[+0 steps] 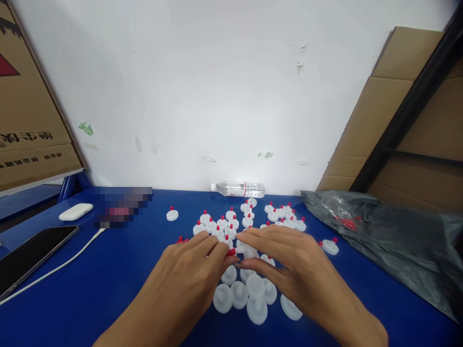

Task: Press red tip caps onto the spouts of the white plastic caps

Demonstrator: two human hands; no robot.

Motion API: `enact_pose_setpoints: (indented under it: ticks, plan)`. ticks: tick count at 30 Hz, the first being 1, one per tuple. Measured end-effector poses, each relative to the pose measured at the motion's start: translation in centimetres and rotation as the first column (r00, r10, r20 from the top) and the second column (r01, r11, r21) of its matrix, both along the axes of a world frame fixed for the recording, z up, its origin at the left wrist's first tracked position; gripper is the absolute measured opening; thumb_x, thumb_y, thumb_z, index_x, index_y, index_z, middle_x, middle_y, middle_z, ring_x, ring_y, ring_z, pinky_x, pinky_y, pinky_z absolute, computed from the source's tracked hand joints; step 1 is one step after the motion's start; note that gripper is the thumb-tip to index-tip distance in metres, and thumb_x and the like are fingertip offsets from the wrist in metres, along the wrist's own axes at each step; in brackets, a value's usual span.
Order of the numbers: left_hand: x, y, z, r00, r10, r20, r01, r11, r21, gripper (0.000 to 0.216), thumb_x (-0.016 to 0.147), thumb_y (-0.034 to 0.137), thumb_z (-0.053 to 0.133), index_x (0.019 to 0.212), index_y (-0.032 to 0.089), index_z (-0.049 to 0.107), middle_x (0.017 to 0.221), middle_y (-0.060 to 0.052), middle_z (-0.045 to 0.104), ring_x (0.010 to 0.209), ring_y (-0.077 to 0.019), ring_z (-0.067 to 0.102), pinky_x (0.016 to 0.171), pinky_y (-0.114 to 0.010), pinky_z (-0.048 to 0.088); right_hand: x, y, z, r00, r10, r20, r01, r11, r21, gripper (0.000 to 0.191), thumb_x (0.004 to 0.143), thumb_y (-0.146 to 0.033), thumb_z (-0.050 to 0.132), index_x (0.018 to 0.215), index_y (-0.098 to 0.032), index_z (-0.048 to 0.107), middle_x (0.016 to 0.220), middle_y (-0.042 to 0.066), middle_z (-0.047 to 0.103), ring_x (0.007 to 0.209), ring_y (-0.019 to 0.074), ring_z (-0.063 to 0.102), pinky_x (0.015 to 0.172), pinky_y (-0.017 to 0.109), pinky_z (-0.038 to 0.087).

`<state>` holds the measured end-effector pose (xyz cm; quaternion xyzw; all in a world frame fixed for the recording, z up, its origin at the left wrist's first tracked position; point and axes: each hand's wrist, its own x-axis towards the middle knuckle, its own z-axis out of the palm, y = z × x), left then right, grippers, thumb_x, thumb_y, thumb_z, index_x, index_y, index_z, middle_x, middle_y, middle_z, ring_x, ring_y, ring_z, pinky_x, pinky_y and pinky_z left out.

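My left hand (195, 270) and my right hand (289, 265) meet over the middle of a blue table (119, 279). The left fingertips pinch a small red cap (232, 251). The right fingers are pinched on a white plastic disc part (249, 250), right against the red cap. Below the hands lie several plain white discs (240, 294) with no caps. Beyond the hands sit several white discs with red caps (224, 224). A few loose red caps (181, 239) lie just left of my left hand.
A clear water bottle (237, 189) lies on its side against the white wall. A dark plastic bag (390, 241) covers the table's right side. At the left are a phone (29, 255), a white cable (61, 265) and a white earbud case (75, 211). Cardboard boxes (29, 120) stand on both sides.
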<state>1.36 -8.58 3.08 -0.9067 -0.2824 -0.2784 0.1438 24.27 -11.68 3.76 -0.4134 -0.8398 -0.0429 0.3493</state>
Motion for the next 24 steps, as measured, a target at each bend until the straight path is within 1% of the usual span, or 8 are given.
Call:
enact_pose_setpoints:
  ticks: [4,7,10,13,16,20,24]
  plan:
    - [0.18,-0.02,0.25,0.999,-0.002,-0.033,0.001,1.0,-0.008,0.038,0.114,0.014,0.032,0.084,0.023,0.055,0.075,-0.001,0.062,0.065,-0.0222,0.06,0.052,-0.037,0.029,-0.18,0.05,-0.06,0.999,-0.009,0.034,0.009,1.0,0.018,0.032,0.099,-0.029,0.075,0.132,-0.026,0.075,0.124,0.004,0.082,0.106,0.0247,0.08,0.101,0.045,0.063]
    - [0.16,-0.07,0.46,0.998,-0.006,-0.056,0.005,1.0,-0.021,0.039,0.112,0.01,0.03,0.083,0.023,0.054,0.074,-0.001,0.062,0.064,-0.0227,0.06,0.051,-0.037,0.028,-0.32,0.04,-0.03,0.999,-0.017,0.048,0.015,0.999,0.037,0.031,0.099,-0.03,0.076,0.13,-0.025,0.076,0.122,0.005,0.083,0.103,0.026,0.08,0.097,0.045,0.064]
    - [0.08,-0.14,0.47,0.998,-0.01,-0.066,0.008,0.999,-0.036,0.037,0.111,0.01,0.032,0.086,0.023,0.054,0.076,-0.002,0.062,0.064,-0.0237,0.06,0.052,-0.037,0.03,-0.31,-0.04,0.05,0.999,-0.006,0.033,0.005,1.0,0.028,0.03,0.102,-0.033,0.072,0.131,-0.025,0.074,0.121,0.004,0.083,0.101,0.0255,0.08,0.093,0.043,0.064]
    - [0.06,-0.18,0.29,0.998,-0.009,-0.06,0.006,0.999,-0.052,0.032,0.111,0.011,0.036,0.088,0.023,0.054,0.078,-0.002,0.063,0.066,-0.0237,0.06,0.054,-0.037,0.032,-0.19,-0.14,0.12,1.0,0.003,0.019,-0.003,1.0,0.016,0.029,0.104,-0.035,0.069,0.131,-0.025,0.073,0.121,0.004,0.083,0.102,0.0252,0.08,0.093,0.044,0.062]
    - [0.11,-0.21,0.12,0.999,-0.005,-0.049,0.003,0.999,-0.049,0.029,0.111,0.011,0.04,0.088,0.023,0.053,0.079,-0.001,0.062,0.067,-0.0227,0.059,0.055,-0.036,0.032,-0.09,-0.2,0.17,1.0,0.001,0.03,-0.001,1.0,0.0,0.028,0.104,-0.034,0.069,0.131,-0.026,0.073,0.122,0.004,0.083,0.102,0.0253,0.08,0.093,0.044,0.062]
    - [0.18,-0.28,0.03,0.999,-0.005,-0.048,0.003,0.998,-0.057,0.029,0.109,0.009,0.041,0.086,0.023,0.052,0.079,-0.001,0.062,0.066,-0.0216,0.058,0.055,-0.035,0.032,-0.07,-0.22,0.21,1.0,0.012,0.025,-0.012,1.0,0.002,0.025,0.104,-0.034,0.068,0.128,-0.026,0.073,0.119,0.004,0.083,0.097,0.0234,0.079,0.089,0.04,0.062]
    - [0.28,-0.32,-0.15,0.999,0.0,-0.048,-0.002,0.999,-0.042,0.028,0.109,0.01,0.041,0.087,0.023,0.054,0.079,-0.002,0.062,0.067,-0.0235,0.059,0.054,-0.036,0.033,0.01,-0.21,0.16,0.999,0.008,0.031,-0.009,1.0,0.023,0.025,0.103,-0.032,0.07,0.127,-0.025,0.073,0.118,0.003,0.083,0.098,0.023,0.08,0.088,0.04,0.062]
